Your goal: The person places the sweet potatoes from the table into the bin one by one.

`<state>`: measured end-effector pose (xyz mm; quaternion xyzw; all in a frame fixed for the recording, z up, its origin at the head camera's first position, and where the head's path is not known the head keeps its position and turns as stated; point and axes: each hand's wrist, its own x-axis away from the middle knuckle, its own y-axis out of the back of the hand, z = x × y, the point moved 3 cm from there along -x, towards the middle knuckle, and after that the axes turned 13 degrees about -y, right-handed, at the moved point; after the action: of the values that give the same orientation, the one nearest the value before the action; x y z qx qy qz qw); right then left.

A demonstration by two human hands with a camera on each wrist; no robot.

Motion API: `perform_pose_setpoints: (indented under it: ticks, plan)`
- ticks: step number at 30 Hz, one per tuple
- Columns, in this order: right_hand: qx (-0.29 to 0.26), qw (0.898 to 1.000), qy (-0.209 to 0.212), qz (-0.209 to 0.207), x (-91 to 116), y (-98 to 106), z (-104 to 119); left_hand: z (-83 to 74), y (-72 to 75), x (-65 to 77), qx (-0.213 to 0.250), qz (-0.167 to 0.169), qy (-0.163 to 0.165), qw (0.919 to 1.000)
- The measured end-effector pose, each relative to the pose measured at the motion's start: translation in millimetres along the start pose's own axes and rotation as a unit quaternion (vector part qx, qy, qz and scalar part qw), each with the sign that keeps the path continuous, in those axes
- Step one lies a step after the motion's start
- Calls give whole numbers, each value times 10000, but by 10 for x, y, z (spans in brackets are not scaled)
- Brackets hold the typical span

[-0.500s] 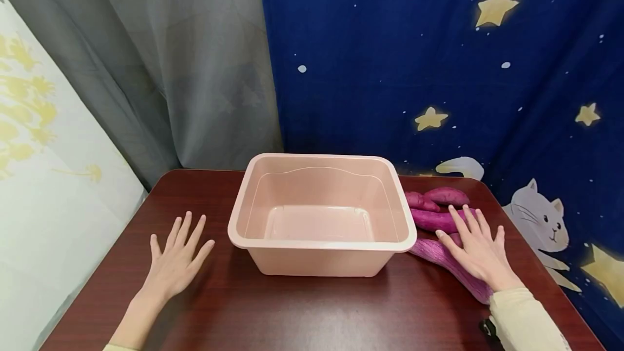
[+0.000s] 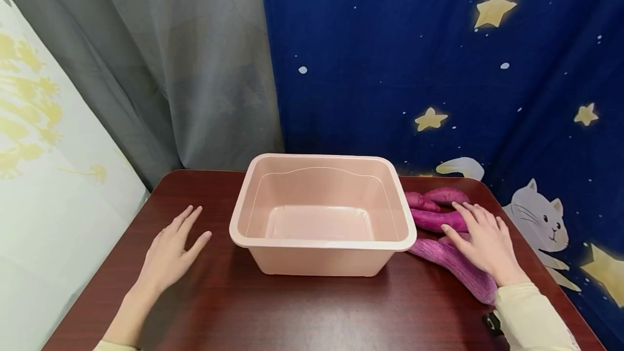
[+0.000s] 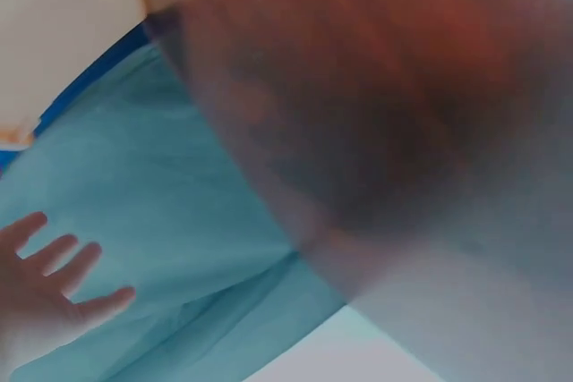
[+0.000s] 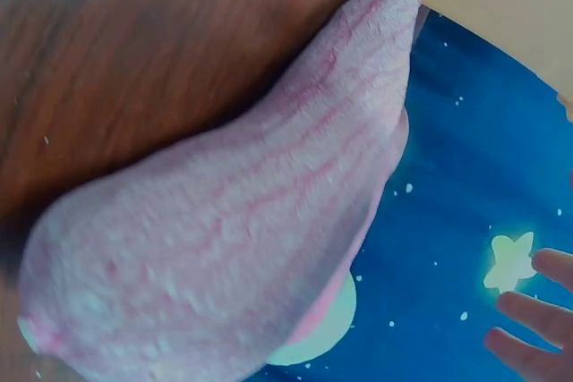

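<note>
1. The left hand [image 2: 166, 253] has its fingers closer together than before; the right hand [image 2: 487, 245] bends its fingers more.
2. Both hands are loosely stretched out, holding nothing.
3. One pink tub [image 2: 322, 261], five purple vegetables [image 2: 434, 221].
4. They lie on the table [image 2: 312, 316], right of the tub.
5. The front vegetable [image 2: 452, 264], near the right hand, is fat, bent and streaky.

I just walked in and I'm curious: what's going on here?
A person's left hand is beside a pink bin on a dark red table; the right hand is over purple vegetables on the bin's other side. Neither hand grips anything; whether the right one touches a vegetable, I can't tell. The vegetables lie outside the bin.
</note>
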<state>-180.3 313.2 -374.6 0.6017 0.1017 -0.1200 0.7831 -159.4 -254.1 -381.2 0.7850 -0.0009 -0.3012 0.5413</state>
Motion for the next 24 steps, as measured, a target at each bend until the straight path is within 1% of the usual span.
perform_pose_setpoints:
  ticks: [2, 5, 8, 10, 13, 16, 20, 24]
  plan:
    - [3, 10000, 50, -62, -12, 39, -7, -26, 63, -53, 105, -108, 46, 9999]
    - [40, 10000, 37, 39, -26, 81, -21, -91, 172, -141, 212, -276, 111, 9993]
    - [152, 9993, -12, 331, -37, 93, -30, -181, 290, -247, 282, -410, 49, 9987]
    - [248, 9983, -21, 528, -42, 88, -31, -252, 360, -317, 310, -413, -36, 9987]
    - [427, 9959, 8, 796, -44, 67, -24, -365, 436, -408, 328, -273, -190, 9989]
    - [555, 9940, 85, 943, -34, 41, -5, -473, 471, -473, 337, -58, -355, 9988]
    - [601, 9922, 236, 1062, -3, -3, 38, -588, 470, -522, 285, 230, -553, 9978]
    - [602, 9899, 325, 1241, 32, -69, 67, -663, 454, -548, 218, 438, -685, 9964]
